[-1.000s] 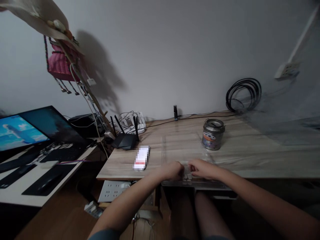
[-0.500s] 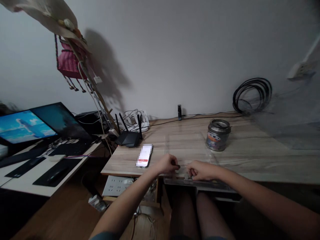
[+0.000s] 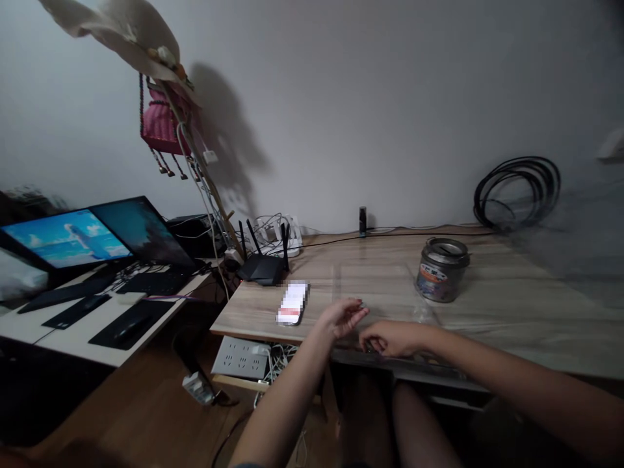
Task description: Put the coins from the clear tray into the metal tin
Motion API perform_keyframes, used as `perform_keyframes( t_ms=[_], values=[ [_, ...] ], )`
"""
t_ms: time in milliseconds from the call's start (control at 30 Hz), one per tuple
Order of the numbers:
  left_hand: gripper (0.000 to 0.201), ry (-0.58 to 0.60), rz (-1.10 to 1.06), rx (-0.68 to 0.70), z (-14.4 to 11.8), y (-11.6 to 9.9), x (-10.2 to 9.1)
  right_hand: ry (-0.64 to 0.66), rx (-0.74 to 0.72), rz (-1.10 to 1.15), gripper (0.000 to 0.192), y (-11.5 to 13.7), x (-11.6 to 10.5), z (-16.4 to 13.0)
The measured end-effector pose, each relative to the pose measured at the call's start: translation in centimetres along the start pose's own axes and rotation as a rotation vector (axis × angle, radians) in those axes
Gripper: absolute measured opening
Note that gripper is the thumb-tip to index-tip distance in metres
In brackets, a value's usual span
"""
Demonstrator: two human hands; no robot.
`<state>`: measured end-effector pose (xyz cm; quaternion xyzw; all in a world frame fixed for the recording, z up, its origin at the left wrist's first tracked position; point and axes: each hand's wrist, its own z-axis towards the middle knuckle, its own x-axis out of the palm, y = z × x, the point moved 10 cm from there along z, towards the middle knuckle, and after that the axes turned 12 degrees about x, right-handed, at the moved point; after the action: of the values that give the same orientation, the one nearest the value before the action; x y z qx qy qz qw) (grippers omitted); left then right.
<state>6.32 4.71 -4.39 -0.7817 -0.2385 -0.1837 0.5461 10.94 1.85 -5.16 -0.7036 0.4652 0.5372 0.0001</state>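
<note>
My left hand (image 3: 342,317) is just above the front of the wooden table, palm partly turned up. Its thumb and fingertips come together around something small and greyish, too small to name. To its right, my right hand (image 3: 390,338) rests low at the table's front edge. Those fingers are curled inward, and whatever they hold is hidden. Beneath and behind both hands lies a clear plastic sheet or tray (image 3: 373,276), only faintly visible. A metal tin (image 3: 442,276) with a printed label and a dark slot in its lid stands behind my right hand.
Left of my hands lies a lit phone (image 3: 293,302), with a black router (image 3: 263,268) behind it. A small dark bottle (image 3: 363,221) stands by the wall, and coiled black cable (image 3: 517,192) leans at right. An open drawer holds a power strip (image 3: 241,356).
My left hand has turned its palm upward and its fingers have stretched out somewhat. My right hand stays curled near the table edge. The whole view has shifted, moving things rightward.
</note>
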Motion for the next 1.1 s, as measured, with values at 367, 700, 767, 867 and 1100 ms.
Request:
perform_keyframes(
  t_ms=[367,700,767,867,1100],
  values=[
    [0.019,0.043,-0.077,0.037,2.7,0.1,1.9,-0.039,0.012,-0.11,0.025,-0.5,0.1,-0.4],
    [0.031,0.024,-0.176,-0.073,3.2,3.2,3.9,-0.51,0.176,0.311,0.024,-4.8,-9.4,-2.1],
    [0.028,0.064,-0.207,-0.092,2.8,3.8,4.9,-0.59,0.155,0.24,0.029,-4.2,-10.3,-2.6],
    [0.021,0.056,-0.299,-0.077,2.7,4.3,5.6,-0.634,0.133,0.127,0.037,-3.7,-11.1,-3.7],
    [0.027,-0.02,-0.272,-0.17,2.5,6.2,5.1,-1.161,0.728,-0.036,0.035,-13.7,-21.0,-13.5]
  ],
)
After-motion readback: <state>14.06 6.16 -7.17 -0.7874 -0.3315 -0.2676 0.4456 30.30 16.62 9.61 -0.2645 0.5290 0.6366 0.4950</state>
